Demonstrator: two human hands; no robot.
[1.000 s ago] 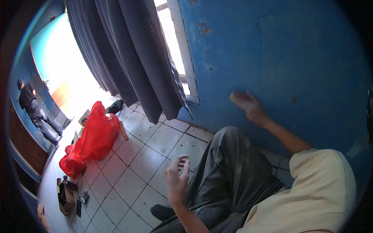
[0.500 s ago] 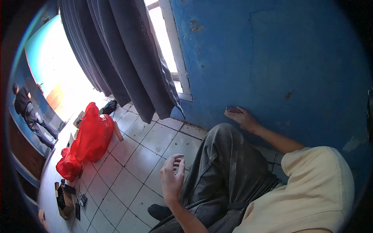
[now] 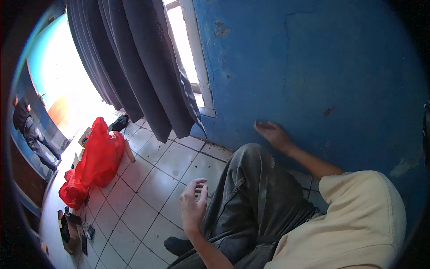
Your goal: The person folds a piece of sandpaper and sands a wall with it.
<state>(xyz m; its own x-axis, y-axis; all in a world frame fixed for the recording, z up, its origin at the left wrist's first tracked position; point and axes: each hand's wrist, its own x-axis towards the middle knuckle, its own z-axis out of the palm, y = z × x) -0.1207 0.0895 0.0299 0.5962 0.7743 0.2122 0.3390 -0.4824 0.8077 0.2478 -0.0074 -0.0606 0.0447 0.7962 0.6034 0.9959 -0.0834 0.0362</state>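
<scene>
My right hand point(image 3: 277, 136) is up against the blue wall point(image 3: 277, 80), a little right of the window's lower corner. Its fingers press a small flat piece point(image 3: 256, 125) to the wall; only a pale edge of it shows, and motion blurs the hand. My left hand point(image 3: 193, 204) hovers over the tiled floor beside my bent knee point(image 3: 253, 157). Its fingers are loosely curled and apart, with nothing visible in them.
A dark curtain point(image 3: 139, 58) hangs beside the window frame point(image 3: 197, 58). Red cloth or plastic point(image 3: 101, 154) covers something on the white tiles point(image 3: 148, 193). An open box point(image 3: 68, 233) with small dark items stands at the left. Farther back is another person point(image 3: 31, 130).
My right hand has slid slightly up the wall, and the reddish-brown face of its piece no longer shows. My left hand keeps its curl. The whole view has shifted a little.
</scene>
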